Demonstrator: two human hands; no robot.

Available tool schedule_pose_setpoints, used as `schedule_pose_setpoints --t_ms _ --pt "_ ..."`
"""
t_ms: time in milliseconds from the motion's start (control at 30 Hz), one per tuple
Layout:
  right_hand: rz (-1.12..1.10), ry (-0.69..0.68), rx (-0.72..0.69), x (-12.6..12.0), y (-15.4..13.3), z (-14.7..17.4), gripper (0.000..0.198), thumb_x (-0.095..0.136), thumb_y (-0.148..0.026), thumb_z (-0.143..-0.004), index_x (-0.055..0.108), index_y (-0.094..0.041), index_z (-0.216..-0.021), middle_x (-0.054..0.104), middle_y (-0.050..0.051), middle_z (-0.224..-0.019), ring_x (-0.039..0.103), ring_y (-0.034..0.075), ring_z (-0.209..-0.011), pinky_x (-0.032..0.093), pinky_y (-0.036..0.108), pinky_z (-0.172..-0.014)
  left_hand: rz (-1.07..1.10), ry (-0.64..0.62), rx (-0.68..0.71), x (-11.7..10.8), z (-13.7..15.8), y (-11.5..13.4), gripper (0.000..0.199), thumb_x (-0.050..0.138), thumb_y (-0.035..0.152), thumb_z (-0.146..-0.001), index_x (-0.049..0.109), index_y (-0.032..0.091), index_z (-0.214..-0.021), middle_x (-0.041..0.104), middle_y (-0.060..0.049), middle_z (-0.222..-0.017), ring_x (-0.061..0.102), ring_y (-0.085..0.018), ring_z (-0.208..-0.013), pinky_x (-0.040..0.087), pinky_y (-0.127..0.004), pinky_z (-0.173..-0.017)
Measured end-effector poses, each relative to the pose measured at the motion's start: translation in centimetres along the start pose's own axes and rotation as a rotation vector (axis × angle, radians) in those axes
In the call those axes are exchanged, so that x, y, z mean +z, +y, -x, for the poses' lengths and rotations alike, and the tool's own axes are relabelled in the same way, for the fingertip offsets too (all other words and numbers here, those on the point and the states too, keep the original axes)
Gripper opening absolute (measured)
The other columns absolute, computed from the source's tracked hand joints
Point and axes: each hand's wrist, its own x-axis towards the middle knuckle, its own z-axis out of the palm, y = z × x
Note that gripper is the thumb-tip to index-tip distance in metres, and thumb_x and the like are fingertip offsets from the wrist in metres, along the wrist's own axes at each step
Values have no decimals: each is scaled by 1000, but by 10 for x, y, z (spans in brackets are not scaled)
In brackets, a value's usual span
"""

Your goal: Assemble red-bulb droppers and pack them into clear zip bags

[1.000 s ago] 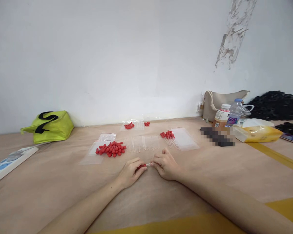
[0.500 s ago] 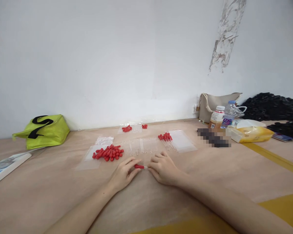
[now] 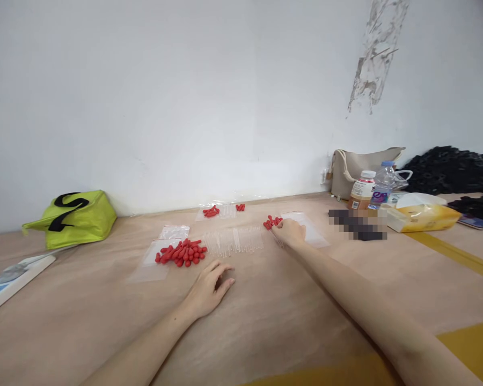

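My left hand point(image 3: 210, 288) rests on the brown-covered table, fingers apart and holding nothing. Just beyond it lies a heap of red rubber bulbs point(image 3: 181, 253), and a row of thin clear tubes point(image 3: 233, 241) stretches to the right. My right hand point(image 3: 292, 232) is closed at the group of red-bulbed droppers point(image 3: 270, 222). A dropper seems pinched in its fingertips, but the hand hides most of it. Under and beside that hand lies a clear plastic bag point(image 3: 316, 233).
Farther back are more red bulbs point(image 3: 211, 212) with tubes on plastic. A lime bag point(image 3: 80, 220) and a power strip point(image 3: 18, 281) are at left. Drink bottles point(image 3: 362, 190), a tissue pack point(image 3: 426, 214) and a black pile point(image 3: 451, 169) stand at right.
My right hand has moved away and to the right with the dropper, reaching the dropper group. My left hand has let go of the red bulb and stays near its place.
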Motion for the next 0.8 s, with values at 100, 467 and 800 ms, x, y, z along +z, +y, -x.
schedule_pose_setpoints --t_ms 100,467,800 --pt "46 28 -11 7 1 -2 33 42 -40 -77 64 -17 -71 62 9 -71 55 22 -74 26 37 -73 3 -8 3 1 0 -2 18 46 27 -85 55 20 -99 51 -3 -86 51 -14 -70 42 -27 -65" --pt "77 -13 -30 9 5 -1 41 41 -47 -78 63 -13 -76 61 12 -72 54 24 -73 23 40 -72 34 -23 6 0 -1 0 18 44 27 -85 57 20 -96 53 -4 -88 50 -14 -69 41 -26 -64" --pt "125 -19 -22 5 5 1 40 42 -49 -76 64 -16 -75 62 11 -74 56 25 -75 26 41 -76 35 -15 2 -1 -1 1 17 45 25 -84 57 20 -96 53 -3 -88 50 -14 -69 41 -26 -64"
